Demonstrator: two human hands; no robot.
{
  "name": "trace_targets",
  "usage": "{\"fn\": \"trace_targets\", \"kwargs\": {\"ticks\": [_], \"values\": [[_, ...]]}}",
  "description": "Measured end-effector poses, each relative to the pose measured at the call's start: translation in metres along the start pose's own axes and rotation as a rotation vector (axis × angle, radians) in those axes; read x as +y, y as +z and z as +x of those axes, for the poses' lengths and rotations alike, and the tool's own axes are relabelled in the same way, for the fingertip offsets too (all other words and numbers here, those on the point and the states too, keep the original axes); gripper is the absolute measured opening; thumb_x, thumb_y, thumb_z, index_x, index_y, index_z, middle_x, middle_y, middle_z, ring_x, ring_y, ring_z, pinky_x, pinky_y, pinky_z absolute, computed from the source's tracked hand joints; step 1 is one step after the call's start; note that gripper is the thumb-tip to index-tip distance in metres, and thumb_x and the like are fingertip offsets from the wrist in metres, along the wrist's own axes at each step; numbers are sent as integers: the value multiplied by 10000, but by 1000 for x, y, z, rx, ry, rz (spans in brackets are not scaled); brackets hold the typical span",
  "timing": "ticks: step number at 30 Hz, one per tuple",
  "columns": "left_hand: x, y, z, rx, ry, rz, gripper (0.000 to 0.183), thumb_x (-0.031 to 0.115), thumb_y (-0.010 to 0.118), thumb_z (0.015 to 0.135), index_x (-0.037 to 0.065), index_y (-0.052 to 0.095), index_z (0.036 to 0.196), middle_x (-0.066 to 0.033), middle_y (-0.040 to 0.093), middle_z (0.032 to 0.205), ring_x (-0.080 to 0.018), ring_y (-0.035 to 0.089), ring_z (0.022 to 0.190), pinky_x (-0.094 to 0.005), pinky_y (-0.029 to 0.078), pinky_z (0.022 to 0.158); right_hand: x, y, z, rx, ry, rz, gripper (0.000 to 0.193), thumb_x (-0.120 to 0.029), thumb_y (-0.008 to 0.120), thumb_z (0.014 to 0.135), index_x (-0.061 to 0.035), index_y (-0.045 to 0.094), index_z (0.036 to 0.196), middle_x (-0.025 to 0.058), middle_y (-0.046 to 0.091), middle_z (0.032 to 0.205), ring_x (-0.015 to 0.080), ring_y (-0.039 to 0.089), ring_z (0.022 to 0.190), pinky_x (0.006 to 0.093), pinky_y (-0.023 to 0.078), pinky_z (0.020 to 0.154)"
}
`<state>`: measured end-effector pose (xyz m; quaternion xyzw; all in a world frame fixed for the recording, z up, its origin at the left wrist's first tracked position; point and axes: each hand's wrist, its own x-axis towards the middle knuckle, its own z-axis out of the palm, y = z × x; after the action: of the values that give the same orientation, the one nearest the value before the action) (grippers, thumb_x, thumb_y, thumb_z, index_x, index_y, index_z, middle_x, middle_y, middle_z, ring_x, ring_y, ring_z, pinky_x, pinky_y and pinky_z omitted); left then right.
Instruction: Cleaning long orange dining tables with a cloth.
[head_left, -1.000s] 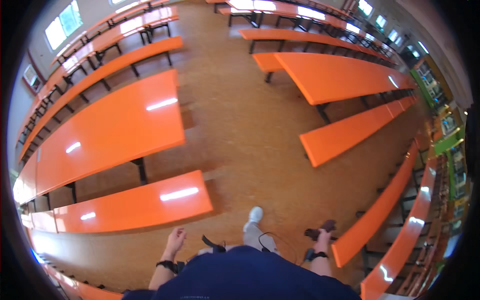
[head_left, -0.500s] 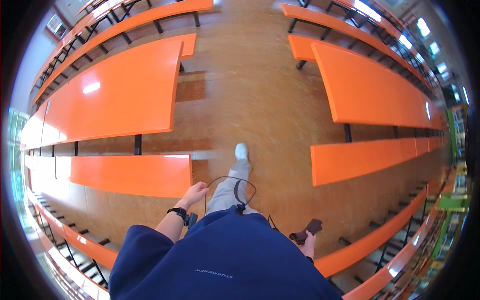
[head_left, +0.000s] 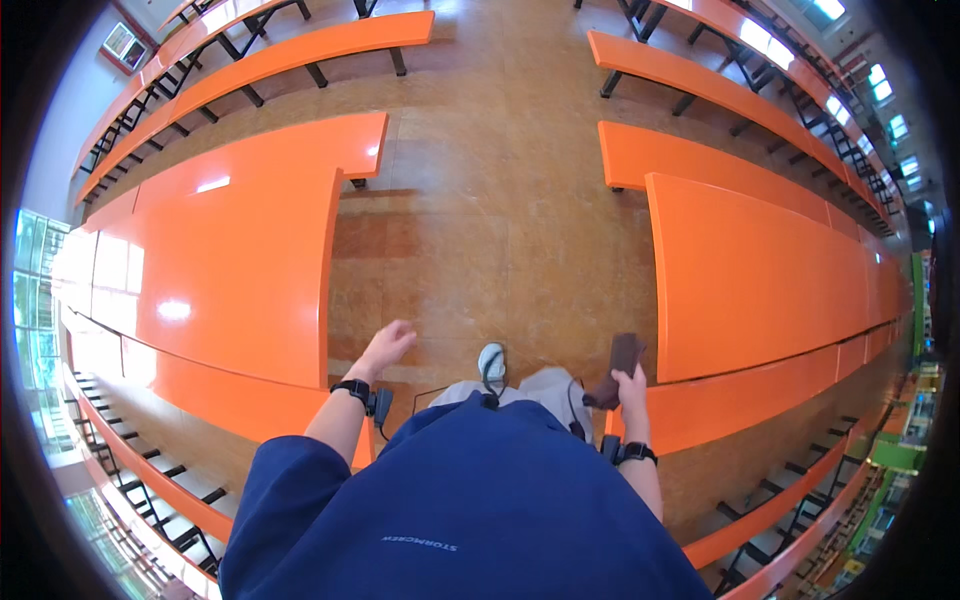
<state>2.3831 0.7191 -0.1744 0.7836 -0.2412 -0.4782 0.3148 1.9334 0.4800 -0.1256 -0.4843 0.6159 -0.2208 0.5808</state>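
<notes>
My right hand point(head_left: 631, 388) grips a folded dark brown cloth point(head_left: 621, 357), which sticks out beyond the fingers and hangs toward my leg. It is level with the near corner of the right-hand orange table point(head_left: 770, 275). On the other side, my left hand point(head_left: 390, 346) hovers over the aisle with its fingers loosely curled in, nothing showing in them. The nearest thing to it is the end of the left-hand orange table point(head_left: 240, 260). Each wrist wears a black band with a small dark device.
A brown floor aisle point(head_left: 500, 200) runs forward between the rows. Long orange benches point(head_left: 310, 50) on dark metal legs line both sides, with more rows farther off and behind me. My shoe point(head_left: 491, 365) stands on the floor. Thin black cables hang by my waist.
I have moved forward along the aisle, so the nearest tables now lie beside me. My right hand has swung up and forward with the brown cloth; my left hand has also moved forward.
</notes>
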Motion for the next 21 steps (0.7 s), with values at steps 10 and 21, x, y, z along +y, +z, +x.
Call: {"fn": "trace_targets", "kwargs": {"ticks": [10, 21], "values": [[140, -32, 133, 71, 241, 135, 376, 295, 577, 902, 28, 558, 1166, -163, 674, 945, -318, 647, 911, -389, 509, 806, -122, 43, 231, -59, 341, 556, 361, -244, 580, 818, -14, 582, 1097, 105, 655, 974, 256, 639, 897, 394, 531, 782], [200, -70, 145, 806, -143, -251, 344, 255, 592, 894, 34, 582, 1157, -154, 678, 927, -262, 659, 856, -357, 521, 775, -383, 199, 536, -600, 282, 123, 397, -216, 544, 789, -26, 516, 1136, 130, 612, 1002, 299, 608, 929, 446, 511, 835]]}}
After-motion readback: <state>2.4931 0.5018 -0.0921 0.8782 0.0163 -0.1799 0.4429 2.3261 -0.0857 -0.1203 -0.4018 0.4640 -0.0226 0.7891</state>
